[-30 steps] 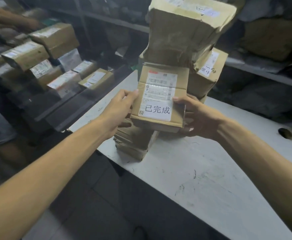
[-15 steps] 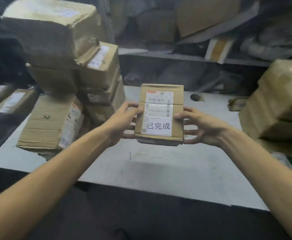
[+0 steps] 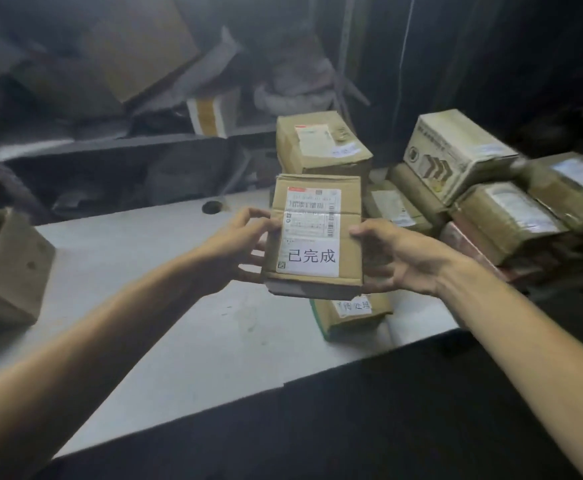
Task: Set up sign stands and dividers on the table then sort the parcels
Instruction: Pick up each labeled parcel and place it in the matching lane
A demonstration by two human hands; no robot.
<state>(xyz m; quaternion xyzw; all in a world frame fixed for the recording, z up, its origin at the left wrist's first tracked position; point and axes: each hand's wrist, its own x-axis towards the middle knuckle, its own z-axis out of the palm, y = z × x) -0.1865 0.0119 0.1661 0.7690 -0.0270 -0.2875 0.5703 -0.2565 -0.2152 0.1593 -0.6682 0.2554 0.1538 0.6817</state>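
A small brown cardboard parcel with a white shipping label and printed characters hangs above the white table. My left hand grips its left edge, thumb on top and fingers beneath. On the opposite edge, my right hand holds it the same way. Under the held parcel lies a small box with a green edge on the table. A heap of parcels rises at the table's right end.
A taped box stands behind the held parcel. Another cardboard box sits at the table's left. A round hole marks the tabletop's far side. Dark shelves with bags and cartons run behind. The table's front edge is close to me.
The view has swung right along the table with the parcel still in both hands. The left stack has slid out of sight and the right-hand heap has come into view.
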